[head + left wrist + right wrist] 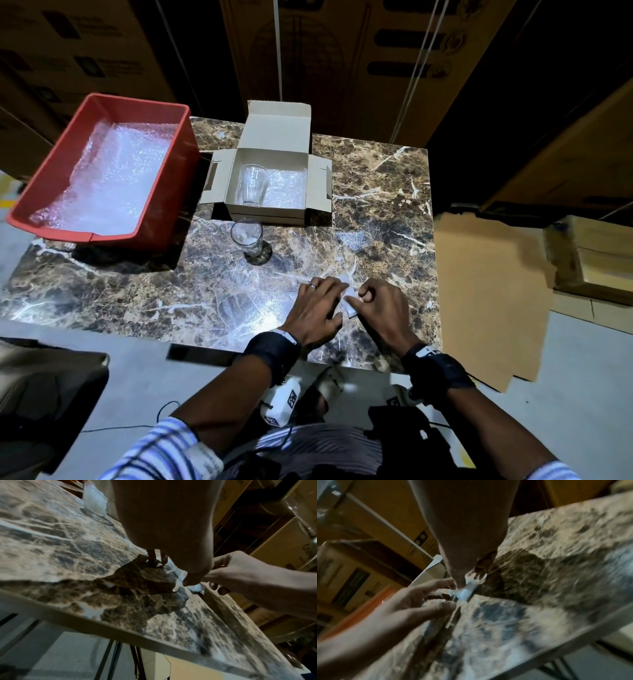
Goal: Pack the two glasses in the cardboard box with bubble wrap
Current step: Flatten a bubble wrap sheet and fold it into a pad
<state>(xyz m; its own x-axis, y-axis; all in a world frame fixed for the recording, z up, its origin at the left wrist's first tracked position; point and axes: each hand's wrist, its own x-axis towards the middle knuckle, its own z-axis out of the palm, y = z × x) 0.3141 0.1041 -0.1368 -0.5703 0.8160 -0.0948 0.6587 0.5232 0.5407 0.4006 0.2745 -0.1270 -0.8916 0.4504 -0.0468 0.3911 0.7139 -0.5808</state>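
In the head view, my left hand [317,310] and right hand [378,308] pinch a small clear bubble-wrap sheet [349,301] at lower centre; one clear tumbler [253,185] lies in the open cardboard box [270,181], another clear tumbler [247,238] stands just below. In the left wrist view, the wrap [195,587] sits between fingertips: light, limp, best gripped by edges. The right wrist view is blurred; glass looks fragile, slippery.

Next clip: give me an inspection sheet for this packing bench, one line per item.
Surface: marble-patterned table, glossy.
Job's things: open cardboard box lined with bubble wrap, one glass lying inside; second glass upright on the table before the box; red bin holding bubble wrap sheets.
Clutter: nothing seen.
Grippers: left hand and right hand both pinch a small bubble wrap piece.
Cables: thin cable near the person's lap.
Surroundings: stacked cartons behind; flat cardboard on the floor.
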